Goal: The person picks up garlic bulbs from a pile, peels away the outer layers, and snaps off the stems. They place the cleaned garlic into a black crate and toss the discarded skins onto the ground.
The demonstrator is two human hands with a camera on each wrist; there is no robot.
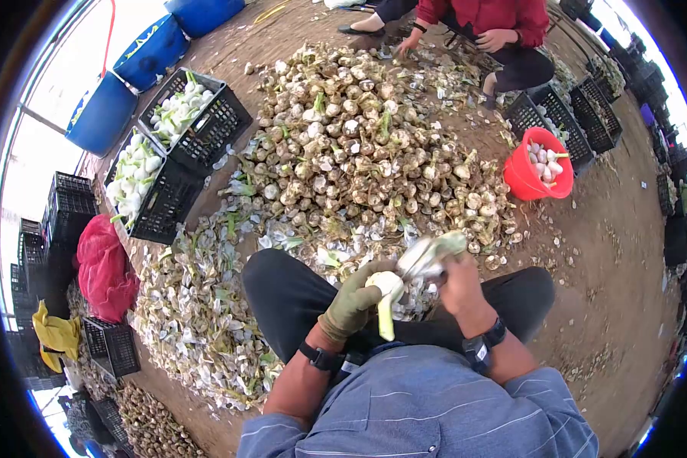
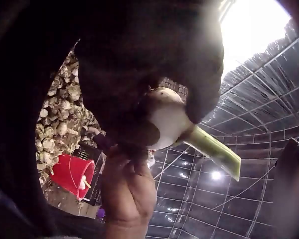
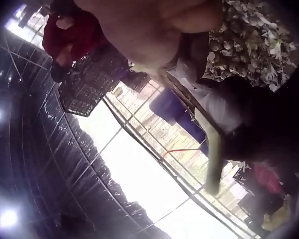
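In the head view my left hand [image 1: 349,302], in a greenish glove, grips a white garlic bulb [image 1: 386,283] above my lap. Its cut green stem [image 1: 387,324] points down toward my body. Bare, my right hand [image 1: 462,285] is close beside the bulb and pinches a strip of pale garlic skin [image 1: 433,254] that stretches over toward it. The left wrist view shows the smooth bulb [image 2: 169,122] between dark gloved fingers, its stem [image 2: 217,153] sticking out. In the right wrist view, loose whitish skin [image 3: 223,107] lies beside the stem [image 3: 214,167].
A large heap of unpeeled garlic [image 1: 343,145] lies ahead, with peeled skins [image 1: 206,320] at left. Black crates [image 1: 206,130] of cleaned bulbs stand at left; a red bucket [image 1: 520,179] with bulbs stands at right. Another person [image 1: 488,23] sits beyond the heap.
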